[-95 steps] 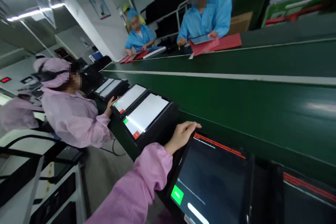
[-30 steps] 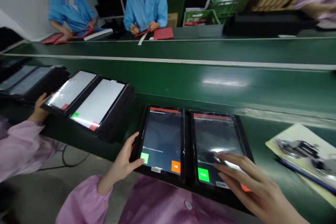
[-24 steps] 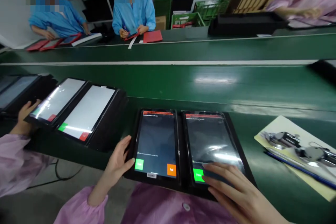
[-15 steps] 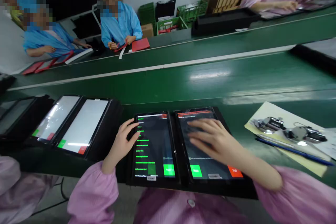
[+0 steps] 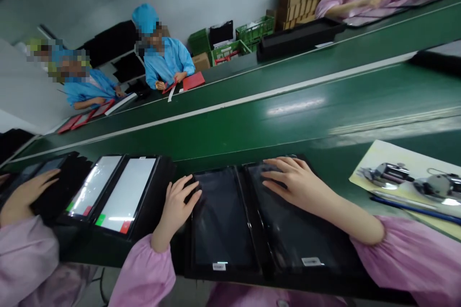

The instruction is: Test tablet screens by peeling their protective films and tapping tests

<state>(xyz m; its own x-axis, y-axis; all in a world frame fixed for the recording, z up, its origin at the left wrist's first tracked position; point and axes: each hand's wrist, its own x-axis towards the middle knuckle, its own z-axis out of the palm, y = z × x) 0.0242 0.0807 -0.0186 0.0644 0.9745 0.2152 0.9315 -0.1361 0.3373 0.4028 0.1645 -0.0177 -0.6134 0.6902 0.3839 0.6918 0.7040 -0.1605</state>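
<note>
Two tablets lie side by side in a black tray at the near edge of the green bench, both screens dark. My left hand (image 5: 179, 206) rests at the upper left edge of the left tablet (image 5: 223, 230), fingers apart and holding nothing. Over the upper part of the right tablet (image 5: 288, 235) is my right hand (image 5: 297, 182), its fingers spread with nothing in them. A small white label shows at the bottom of each tablet.
Two lit tablets (image 5: 127, 194) in a black tray stand to the left, beside a neighbour's hand (image 5: 27, 196). Metal parts (image 5: 394, 172) and a blue pen (image 5: 414, 206) lie on yellow paper (image 5: 367, 163) at right. People in blue and pink sit across the green bench (image 5: 216, 132).
Both tablet screens under my hands have gone from lit lists with green and red buttons to dark. A neighbour's hand has appeared at the left. The view has tilted and shifted.
</note>
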